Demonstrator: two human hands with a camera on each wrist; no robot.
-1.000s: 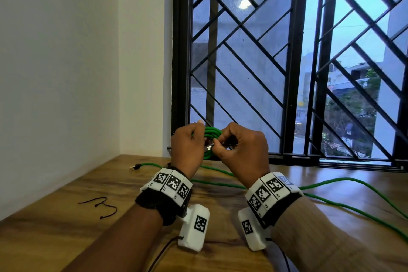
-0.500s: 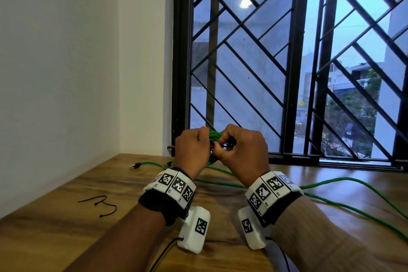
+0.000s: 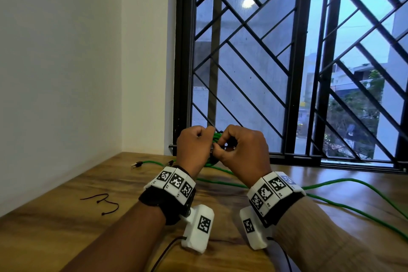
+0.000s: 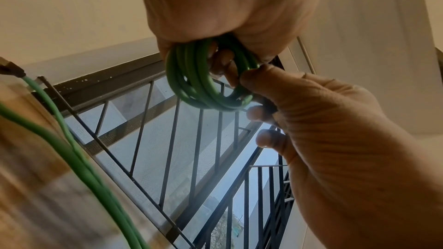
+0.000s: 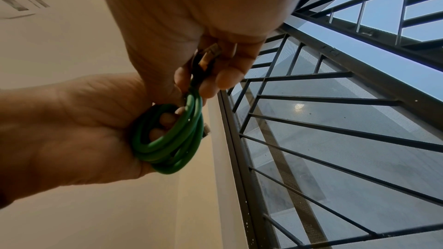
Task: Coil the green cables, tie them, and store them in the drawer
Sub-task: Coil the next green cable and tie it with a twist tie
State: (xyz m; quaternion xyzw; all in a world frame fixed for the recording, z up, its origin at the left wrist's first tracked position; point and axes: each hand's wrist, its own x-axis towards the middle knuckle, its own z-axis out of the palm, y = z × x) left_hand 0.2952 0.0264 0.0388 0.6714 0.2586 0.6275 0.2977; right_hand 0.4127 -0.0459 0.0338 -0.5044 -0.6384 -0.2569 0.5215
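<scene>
Holding a small green coil up between both hands, above the wooden surface & in front of the barred window. Left hand is curling its grip round the coil, fingers poking thru the loops per the right wrist view. Right hand is pinching the cable's plug end btwn thumb & fingers, right next to the coil. So both grips are clamped on the same cable, none slack.

Step in hand, as I judge it: finishing the coiling of this first cable, tucking the free end in. Tying isn't done yet; no tie is showing on the coil.

Rest of the job is still waiting: more green cable is lying loose across the surface to the right & behind the wrists, one connector near the wall corner. A thin black tie is lying on the surface to the left, well apart from the hands. Drawer isn't in view.

Next move prob. calls for keeping the left grip tight so the loops aren't springing open, freeing the right hand & reaching left for the black tie.
</scene>
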